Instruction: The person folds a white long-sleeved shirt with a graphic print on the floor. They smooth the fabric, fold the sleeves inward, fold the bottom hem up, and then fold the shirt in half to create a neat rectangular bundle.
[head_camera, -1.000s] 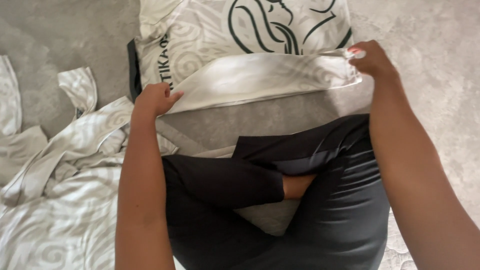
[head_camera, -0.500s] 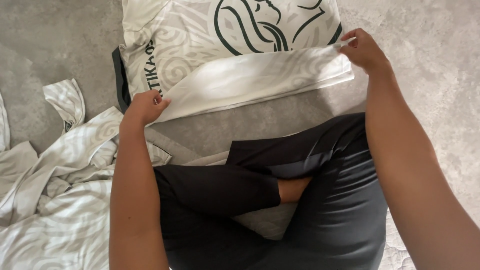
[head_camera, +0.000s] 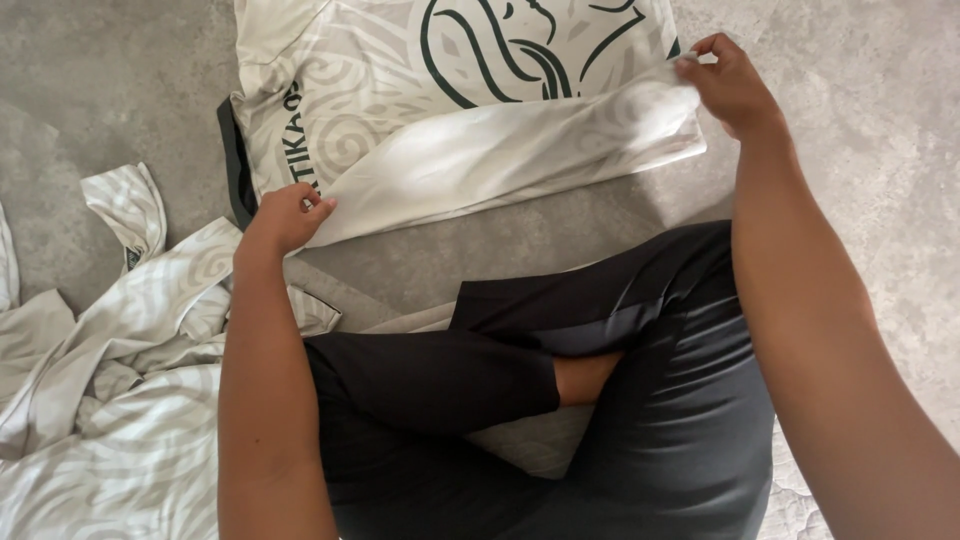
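- A white jersey with a pale swirl pattern and a large dark green emblem lies spread on the grey floor straight ahead of the seated person, at the top middle of the view.
- Its lower hem is lifted and turned up over the body of the garment, so the plain inner side shows as a long pale band running from lower left to upper right.
- The left hand is closed on the left end of that folded hem, fingers curled over the cloth edge near the jersey's dark side trim.
- The right hand pinches the right end of the hem between thumb and fingertips, raised a little off the floor.
- Both forearms reach forward, one on each side of the person's crossed legs in dark trousers, with a bare foot tucked between them.
- The trousers sit just below the jersey, with a strip of bare floor between the two.
- A loose heap of more white patterned garments lies to the person's left, crumpled and overlapping, reaching the left thigh.
- One piece of that heap sticks up toward the jersey's left edge, near it but apart.
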